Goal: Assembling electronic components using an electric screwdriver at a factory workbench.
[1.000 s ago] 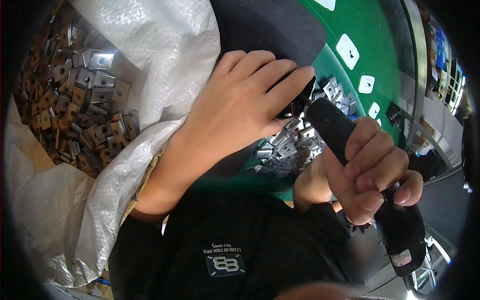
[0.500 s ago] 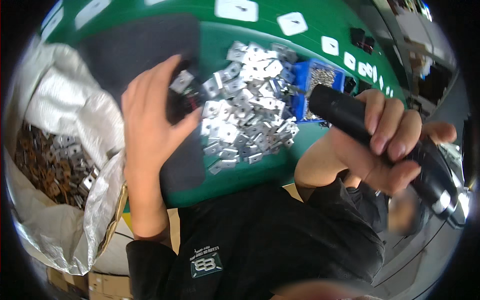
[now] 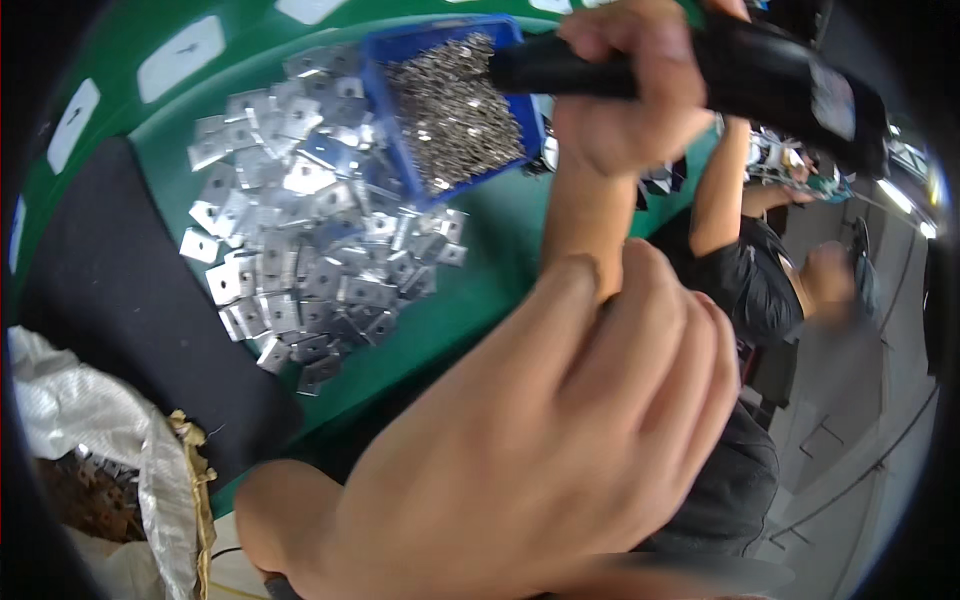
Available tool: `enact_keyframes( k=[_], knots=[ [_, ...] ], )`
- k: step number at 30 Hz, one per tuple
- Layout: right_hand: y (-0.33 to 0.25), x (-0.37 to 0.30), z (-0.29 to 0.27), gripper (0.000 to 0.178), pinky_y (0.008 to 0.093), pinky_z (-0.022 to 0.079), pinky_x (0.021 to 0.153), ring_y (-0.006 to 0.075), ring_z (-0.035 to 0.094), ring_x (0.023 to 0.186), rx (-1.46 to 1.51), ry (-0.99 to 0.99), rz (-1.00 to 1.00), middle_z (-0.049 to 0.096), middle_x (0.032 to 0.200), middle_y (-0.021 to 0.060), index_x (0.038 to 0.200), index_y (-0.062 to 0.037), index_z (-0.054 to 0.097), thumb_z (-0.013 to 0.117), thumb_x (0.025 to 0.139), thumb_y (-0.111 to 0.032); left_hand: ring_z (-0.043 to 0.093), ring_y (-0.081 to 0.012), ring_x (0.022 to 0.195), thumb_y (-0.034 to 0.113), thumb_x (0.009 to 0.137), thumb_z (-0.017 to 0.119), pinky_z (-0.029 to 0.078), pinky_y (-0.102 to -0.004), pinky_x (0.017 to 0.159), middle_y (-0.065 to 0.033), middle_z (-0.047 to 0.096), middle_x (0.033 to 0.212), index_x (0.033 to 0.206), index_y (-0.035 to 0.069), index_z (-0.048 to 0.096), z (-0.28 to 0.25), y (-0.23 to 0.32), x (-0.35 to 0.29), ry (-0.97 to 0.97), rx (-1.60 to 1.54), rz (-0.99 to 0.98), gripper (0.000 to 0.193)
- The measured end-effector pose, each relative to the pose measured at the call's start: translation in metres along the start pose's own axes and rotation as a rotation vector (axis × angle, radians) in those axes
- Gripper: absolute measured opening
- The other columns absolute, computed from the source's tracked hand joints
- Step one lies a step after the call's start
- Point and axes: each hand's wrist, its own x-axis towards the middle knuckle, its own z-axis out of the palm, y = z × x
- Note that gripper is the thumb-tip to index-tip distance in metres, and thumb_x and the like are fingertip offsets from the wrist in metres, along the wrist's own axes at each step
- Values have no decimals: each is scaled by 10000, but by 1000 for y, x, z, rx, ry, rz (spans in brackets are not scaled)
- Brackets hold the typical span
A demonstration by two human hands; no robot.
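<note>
My right hand [image 3: 640, 90] grips a black electric screwdriver [image 3: 780, 80] at the upper right. The tool's narrow front end reaches over the right edge of a blue bin [image 3: 395, 140] filled with small silver screws [image 3: 455, 115]. Large in the foreground, my left hand [image 3: 530, 430] shows its back, with the fingers curled in. Whatever it holds, if anything, is hidden behind the fingers. Left of the bin, a heap of small bent metal plates with holes [image 3: 290, 210] lies on the green table [image 3: 470, 270].
A black mat [image 3: 120, 280] covers the table's left side. At the lower left stands a white woven sack [image 3: 90, 400] with metal parts inside. White cards [image 3: 180, 58] lie along the far edge. Another person in black [image 3: 755, 280] sits at the right.
My view has swung to the right. My left hand has come off the mat, away from the small part there, and close to the camera, its fingers now curled. The screwdriver has stayed in my right hand.
</note>
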Motion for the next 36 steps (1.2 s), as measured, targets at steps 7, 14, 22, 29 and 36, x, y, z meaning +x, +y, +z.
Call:
enact_keyframes(
  k=[7,14,22,29,36],
  knots=[
    [-4,1,41,582,275,446,549,143,471,549,-86,66,-52,499,693,50,1347,43,368,577,848,-170,624,-286,959,162,747,683,534,-362,774,-103,629,960,1038,3,634,10,-1,-21,-57,-328,-148,335],
    [-12,15,37,409,274,460,588,120,500,573,-27,114,-85,534,702,20,1217,1,491,578,856,-170,621,-299,956,179,728,696,526,-374,785,-115,627,965,1054,-1,627,1,-20,-28,-63,-273,-251,379],
    [-49,65,17,360,366,479,686,164,566,667,490,-330,114,602,791,52,1242,-127,507,531,918,-281,617,-315,952,198,707,712,516,-389,797,-129,625,970,1072,-6,619,-18,-61,-46,-70,-136,-307,429],
    [-83,50,10,343,329,487,628,174,597,665,435,-357,60,634,799,31,1231,-107,572,580,937,-283,614,-328,949,215,689,725,508,-401,808,-141,623,975,1089,-10,612,-25,-51,-77,-136,-83,-448,473],
    [-71,85,-19,346,315,457,632,146,553,654,403,-307,101,617,791,18,1203,-106,593,620,898,-267,610,-342,946,233,670,739,499,-414,819,-154,621,980,1105,-14,605,-35,-64,-39,-241,-117,-478,517]
  ],
)
